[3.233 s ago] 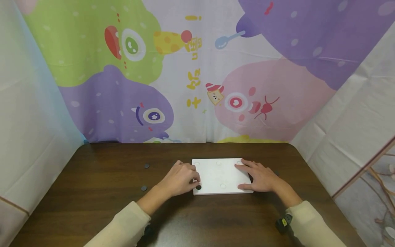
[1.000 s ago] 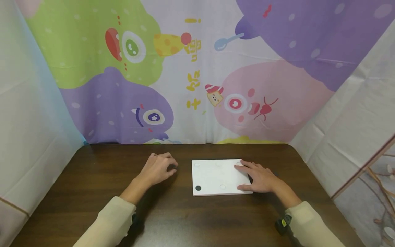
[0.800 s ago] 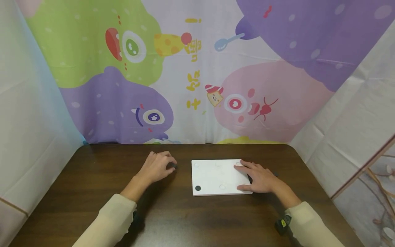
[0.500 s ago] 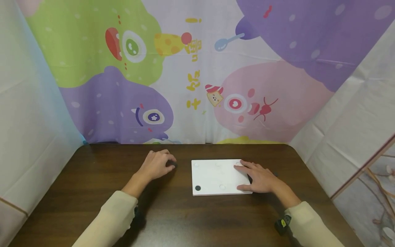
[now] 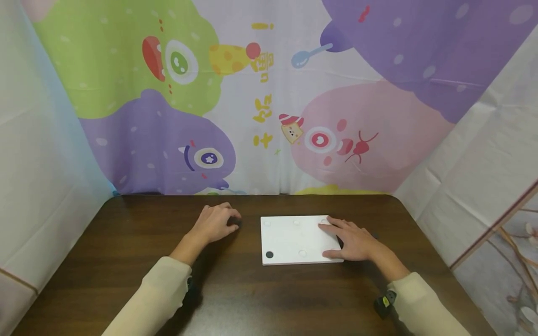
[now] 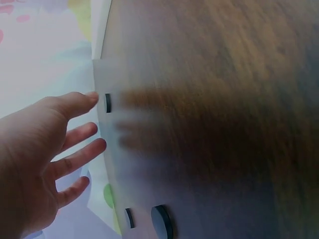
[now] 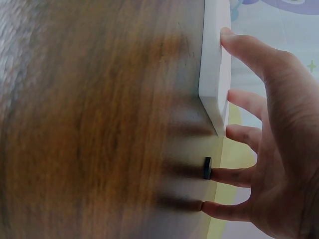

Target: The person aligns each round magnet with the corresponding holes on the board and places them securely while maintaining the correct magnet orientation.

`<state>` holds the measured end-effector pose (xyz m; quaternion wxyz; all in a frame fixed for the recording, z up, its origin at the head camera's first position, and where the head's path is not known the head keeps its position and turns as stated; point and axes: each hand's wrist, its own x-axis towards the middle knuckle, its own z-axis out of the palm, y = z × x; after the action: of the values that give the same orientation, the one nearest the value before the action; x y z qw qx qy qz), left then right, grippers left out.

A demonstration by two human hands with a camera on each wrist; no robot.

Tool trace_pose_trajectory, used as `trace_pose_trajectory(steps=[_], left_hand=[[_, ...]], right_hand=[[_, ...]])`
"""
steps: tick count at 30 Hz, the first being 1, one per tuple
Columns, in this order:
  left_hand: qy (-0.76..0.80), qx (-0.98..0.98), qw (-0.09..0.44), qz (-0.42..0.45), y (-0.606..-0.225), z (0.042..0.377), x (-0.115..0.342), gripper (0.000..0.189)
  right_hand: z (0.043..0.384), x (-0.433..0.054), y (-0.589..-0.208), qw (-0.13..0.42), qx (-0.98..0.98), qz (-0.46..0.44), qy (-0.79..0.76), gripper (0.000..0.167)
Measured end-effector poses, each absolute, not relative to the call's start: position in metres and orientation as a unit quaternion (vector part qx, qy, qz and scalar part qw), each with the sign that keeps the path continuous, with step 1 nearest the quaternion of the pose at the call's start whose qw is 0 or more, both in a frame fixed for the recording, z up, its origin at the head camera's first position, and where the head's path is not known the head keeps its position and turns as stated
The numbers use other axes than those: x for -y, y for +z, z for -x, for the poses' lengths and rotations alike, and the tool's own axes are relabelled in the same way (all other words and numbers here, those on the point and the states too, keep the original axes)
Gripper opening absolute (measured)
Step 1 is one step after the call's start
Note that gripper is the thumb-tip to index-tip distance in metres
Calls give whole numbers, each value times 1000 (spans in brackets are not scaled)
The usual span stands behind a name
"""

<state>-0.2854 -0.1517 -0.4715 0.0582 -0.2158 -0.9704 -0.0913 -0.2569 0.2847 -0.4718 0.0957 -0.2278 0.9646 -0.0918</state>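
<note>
A white rectangular board point(image 5: 286, 240) with shallow round recesses lies on the table. One black disc point(image 5: 269, 255) sits in its near left corner recess. To the left of the board, my left hand point(image 5: 213, 224) hovers low over the table with loosely bent fingers. In the left wrist view its fingers are apart, and the thumb tip is close to a small dark disc point(image 6: 107, 103) standing free on the table. My right hand point(image 5: 355, 240) rests spread on the board's right end. Below its ring finger in the right wrist view is another dark disc point(image 7: 207, 168); whether they touch, I cannot tell.
Two more dark discs, one smaller in view point(image 6: 129, 218) and one larger point(image 6: 162, 222), lie on the brown wooden table point(image 5: 269, 298). A printed cartoon curtain point(image 5: 277, 93) hangs at the back edge. White cloth walls point(image 5: 46, 163) flank the table.
The left hand has left the black disc at the board's near left corner and moved left over the table. Over the last second it barely shifts. The right hand stays on the board.
</note>
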Motion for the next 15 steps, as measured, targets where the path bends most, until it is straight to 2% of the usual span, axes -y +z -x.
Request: trace_pose_trajectory(steps=[5,15], left_hand=[[-87,974,36,208,-474,288,152,32],[-98,969,50,222,-477,288,154,30]], right_hand=[[257,-286,-473,96,-965,227,-90,94],[258,-285,-474,100,-965,227,-89,94]])
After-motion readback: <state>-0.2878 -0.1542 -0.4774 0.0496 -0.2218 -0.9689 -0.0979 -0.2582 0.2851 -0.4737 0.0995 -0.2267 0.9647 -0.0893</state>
